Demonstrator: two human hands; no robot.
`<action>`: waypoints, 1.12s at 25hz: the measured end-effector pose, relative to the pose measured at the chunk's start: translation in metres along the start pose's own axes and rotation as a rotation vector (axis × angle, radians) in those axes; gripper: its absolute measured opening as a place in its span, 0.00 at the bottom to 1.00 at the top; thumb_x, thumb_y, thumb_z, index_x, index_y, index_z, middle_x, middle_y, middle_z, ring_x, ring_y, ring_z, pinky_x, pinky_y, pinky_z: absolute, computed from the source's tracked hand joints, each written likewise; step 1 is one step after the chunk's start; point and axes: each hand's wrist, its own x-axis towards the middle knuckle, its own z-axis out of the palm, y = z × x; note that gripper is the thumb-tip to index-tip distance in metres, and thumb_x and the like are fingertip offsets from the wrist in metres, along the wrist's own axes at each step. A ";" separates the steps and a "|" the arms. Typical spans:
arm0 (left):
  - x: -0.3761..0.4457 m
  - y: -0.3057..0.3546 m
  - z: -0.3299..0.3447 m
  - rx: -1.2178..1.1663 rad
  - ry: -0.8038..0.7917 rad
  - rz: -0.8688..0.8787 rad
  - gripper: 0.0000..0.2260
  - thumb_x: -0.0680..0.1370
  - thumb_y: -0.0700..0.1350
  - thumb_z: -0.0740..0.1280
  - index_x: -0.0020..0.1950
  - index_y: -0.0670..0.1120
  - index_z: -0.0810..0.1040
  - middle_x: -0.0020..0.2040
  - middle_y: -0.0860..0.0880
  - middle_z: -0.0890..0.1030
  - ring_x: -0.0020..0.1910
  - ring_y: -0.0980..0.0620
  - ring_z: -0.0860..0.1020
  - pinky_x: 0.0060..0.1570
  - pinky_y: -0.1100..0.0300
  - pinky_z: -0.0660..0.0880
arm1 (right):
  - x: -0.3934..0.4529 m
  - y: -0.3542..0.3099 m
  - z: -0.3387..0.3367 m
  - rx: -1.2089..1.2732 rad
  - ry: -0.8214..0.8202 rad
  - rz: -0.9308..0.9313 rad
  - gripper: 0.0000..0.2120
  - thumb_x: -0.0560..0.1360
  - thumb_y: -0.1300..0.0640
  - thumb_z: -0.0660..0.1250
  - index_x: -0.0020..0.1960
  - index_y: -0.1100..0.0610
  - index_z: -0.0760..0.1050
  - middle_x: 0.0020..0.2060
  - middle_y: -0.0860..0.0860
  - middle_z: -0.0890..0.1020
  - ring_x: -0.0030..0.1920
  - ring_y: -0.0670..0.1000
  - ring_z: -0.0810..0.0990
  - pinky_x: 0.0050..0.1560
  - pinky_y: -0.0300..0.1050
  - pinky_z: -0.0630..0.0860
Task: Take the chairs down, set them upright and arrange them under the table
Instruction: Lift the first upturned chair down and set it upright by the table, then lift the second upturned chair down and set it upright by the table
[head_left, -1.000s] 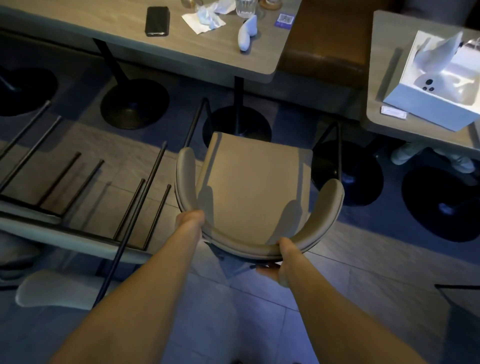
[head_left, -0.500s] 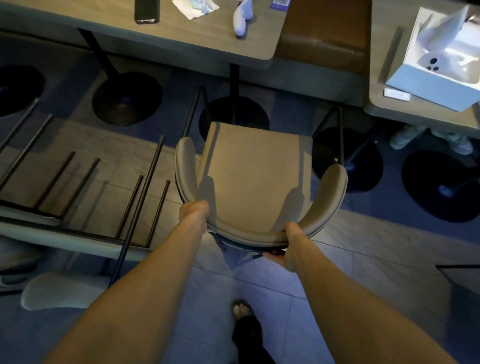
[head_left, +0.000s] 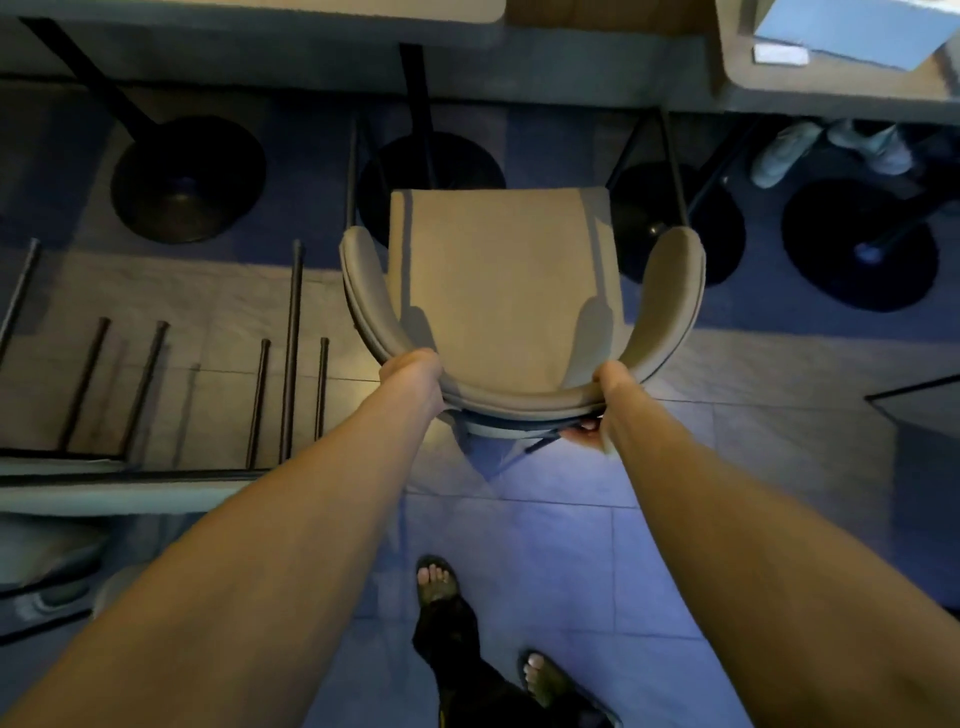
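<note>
A beige upholstered chair (head_left: 498, 280) stands upright on the floor, its seat facing the wooden table (head_left: 260, 6) at the top. My left hand (head_left: 410, 371) grips the curved backrest at its left end. My right hand (head_left: 605, 405) grips the backrest at its right end, fingers curled under the rim. The chair's front edge lies just before the table's black round base (head_left: 431, 166). On the left, upturned chairs (head_left: 156, 483) rest with several thin black legs pointing up.
Another black table base (head_left: 187, 179) sits to the left, and two more (head_left: 860, 244) to the right under a second table (head_left: 831, 88) bearing a white box. Someone's pale shoes (head_left: 826, 148) show beneath that table. My sandalled feet (head_left: 436, 579) stand on the tiled floor.
The chair has moved forward toward the table with both hands still on the backrest. My view has tilted down, so the tabletop items have left the frame and my feet appear.
</note>
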 end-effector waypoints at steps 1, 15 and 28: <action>-0.004 0.004 -0.004 -0.022 -0.028 -0.007 0.23 0.78 0.42 0.65 0.73 0.45 0.66 0.68 0.44 0.72 0.65 0.39 0.73 0.61 0.40 0.75 | -0.006 0.004 0.003 0.019 -0.003 -0.006 0.13 0.77 0.52 0.60 0.56 0.59 0.69 0.46 0.58 0.79 0.47 0.58 0.82 0.39 0.59 0.82; -0.044 0.033 -0.134 0.433 -0.457 0.115 0.22 0.82 0.53 0.60 0.73 0.43 0.68 0.71 0.44 0.72 0.67 0.44 0.74 0.61 0.50 0.75 | -0.090 0.087 0.116 -0.223 -0.216 -0.054 0.22 0.79 0.38 0.56 0.57 0.57 0.71 0.39 0.52 0.75 0.38 0.52 0.78 0.37 0.52 0.78; 0.112 0.005 -0.464 0.337 -0.374 0.072 0.11 0.82 0.55 0.58 0.53 0.50 0.74 0.48 0.52 0.78 0.44 0.56 0.78 0.43 0.61 0.73 | -0.147 0.309 0.330 -0.327 -0.384 -0.245 0.13 0.82 0.46 0.58 0.56 0.56 0.73 0.44 0.52 0.80 0.43 0.50 0.80 0.41 0.43 0.74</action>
